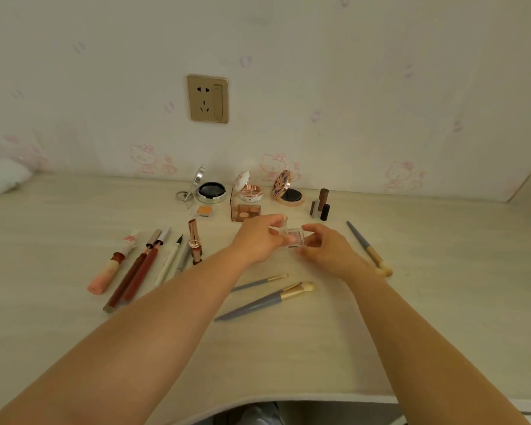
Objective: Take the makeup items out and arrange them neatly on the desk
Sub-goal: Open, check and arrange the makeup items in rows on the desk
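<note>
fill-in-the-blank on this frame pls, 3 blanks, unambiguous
1. Both hands, left hand and right hand, hold a small clear ____ case.
2. The three round compacts, e.g. the silver compact, have lids that are ____.
3. The power outlet is mounted on the ____.

Missing words: eyeshadow; open; wall

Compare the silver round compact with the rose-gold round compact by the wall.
The silver round compact sits left in the back row; the rose-gold round compact sits right. The silver one's lid is a plain, shiny rim seen nearly edge-on; the rose-gold one's lid shows a dark patterned face. The silver one has a bright chrome base, the rose-gold one a pinkish base. Both stand open on the desk with dark insides.
</note>
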Demonstrator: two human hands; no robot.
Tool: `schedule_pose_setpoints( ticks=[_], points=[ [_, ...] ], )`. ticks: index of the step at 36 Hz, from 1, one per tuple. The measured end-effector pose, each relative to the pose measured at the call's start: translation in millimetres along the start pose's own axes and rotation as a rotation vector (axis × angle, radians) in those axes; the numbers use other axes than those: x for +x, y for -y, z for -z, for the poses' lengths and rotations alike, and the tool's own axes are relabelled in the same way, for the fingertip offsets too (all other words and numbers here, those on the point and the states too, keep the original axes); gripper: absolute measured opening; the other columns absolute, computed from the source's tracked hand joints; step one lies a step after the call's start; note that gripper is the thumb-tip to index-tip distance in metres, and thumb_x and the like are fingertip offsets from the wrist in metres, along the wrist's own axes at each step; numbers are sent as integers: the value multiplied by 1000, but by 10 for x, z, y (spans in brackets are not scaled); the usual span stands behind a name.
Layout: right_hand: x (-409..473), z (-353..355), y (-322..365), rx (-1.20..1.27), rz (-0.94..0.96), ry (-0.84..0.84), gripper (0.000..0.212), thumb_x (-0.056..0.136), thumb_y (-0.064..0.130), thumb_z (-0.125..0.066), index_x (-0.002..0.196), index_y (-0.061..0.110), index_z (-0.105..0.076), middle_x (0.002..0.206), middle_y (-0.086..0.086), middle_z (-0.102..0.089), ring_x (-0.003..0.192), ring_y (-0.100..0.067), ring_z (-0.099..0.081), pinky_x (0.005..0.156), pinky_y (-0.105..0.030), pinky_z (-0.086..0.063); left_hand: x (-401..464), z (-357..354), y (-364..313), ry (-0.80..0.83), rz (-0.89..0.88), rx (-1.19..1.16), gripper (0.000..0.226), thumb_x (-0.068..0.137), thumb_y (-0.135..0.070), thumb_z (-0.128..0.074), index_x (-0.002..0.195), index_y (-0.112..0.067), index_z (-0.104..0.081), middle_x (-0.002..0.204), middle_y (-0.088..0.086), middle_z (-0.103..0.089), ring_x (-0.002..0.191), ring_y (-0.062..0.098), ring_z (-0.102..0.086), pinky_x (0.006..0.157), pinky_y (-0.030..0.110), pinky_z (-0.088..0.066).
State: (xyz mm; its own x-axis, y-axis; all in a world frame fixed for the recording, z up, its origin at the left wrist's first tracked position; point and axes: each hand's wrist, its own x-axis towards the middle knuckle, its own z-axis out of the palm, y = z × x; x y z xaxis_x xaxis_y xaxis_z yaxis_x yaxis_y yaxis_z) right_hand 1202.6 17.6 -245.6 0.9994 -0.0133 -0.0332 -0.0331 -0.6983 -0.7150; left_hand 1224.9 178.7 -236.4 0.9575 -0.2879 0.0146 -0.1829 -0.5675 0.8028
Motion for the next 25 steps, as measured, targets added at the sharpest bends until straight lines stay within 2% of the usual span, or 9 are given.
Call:
schedule_pose_setpoints(
  ticks=[4,7,11,14,16,19,22,25],
  points=[
    [102,-10,-24,-78,23,-79,46,89,25,-62,132,17,-50,99,2,-57,92,-12,-53,85,-23,-42,110,-26,11,0,1,3,61,83,-36,-68,138,-21,-47,134,-3,-53,104,7,-53,85,19,-35],
    [156,-5,-33,-161,-2,-66,46,89,28,-61,133,19,-49,100,2,-56,92,-12,-51,84,-24,-42,163,-46,15,-3,8,20,57,86,-34,-66,138,-21,-46,136,-1,-52,112,13,-54,89,20,-35],
    [233,-42,-65,-261,-29,-49,47,89,36,-60,133,21,-50,116,-4,-60,102,-18,-54,86,-29,-46,217,-46,72,10,41,28,53,91,-33,-58,140,-21,-43,139,1,-50,126,18,-47,100,25,-33],
    [282,-64,-84,-279,-50,-54,48,90,40,-58,133,23,-48,120,-5,-59,108,-20,-53,86,-31,-45,263,-42,99,-2,64,21,53,92,-34,-57,141,-21,-41,140,2,-49,129,18,-44,105,27,-31],
    [305,-81,-90,-287,-50,-66,48,90,40,-57,134,23,-48,120,-5,-60,112,-22,-52,88,-33,-45,285,-57,128,-16,78,27,53,92,-35,-57,141,-20,-43,138,4,-52,128,19,-47,109,32,-34],
    [329,-112,-79,-309,-64,-81,49,91,40,-55,136,23,-46,123,-4,-60,116,-23,-50,90,-35,-45,311,-85,196,-45,105,2,51,90,-37,-58,137,-20,-49,132,6,-58,118,20,-55,104,39,-42],
    [360,-127,-51,-307,-94,-84,49,91,40,-55,137,24,-45,125,-3,-60,119,-23,-50,92,-36,-46,331,-103,232,-106,116,-45,49,88,-38,-61,133,-19,-53,124,5,-63,106,20,-62,98,32,-46],
    [394,-134,-28,-290,-127,-102,49,91,40,-56,136,25,-46,128,-2,-59,121,-23,-50,94,-36,-46,350,-126,229,-174,124,-85,51,88,-35,-63,133,-13,-52,122,6,-64,104,20,-63,93,25,-44]
  ],
)
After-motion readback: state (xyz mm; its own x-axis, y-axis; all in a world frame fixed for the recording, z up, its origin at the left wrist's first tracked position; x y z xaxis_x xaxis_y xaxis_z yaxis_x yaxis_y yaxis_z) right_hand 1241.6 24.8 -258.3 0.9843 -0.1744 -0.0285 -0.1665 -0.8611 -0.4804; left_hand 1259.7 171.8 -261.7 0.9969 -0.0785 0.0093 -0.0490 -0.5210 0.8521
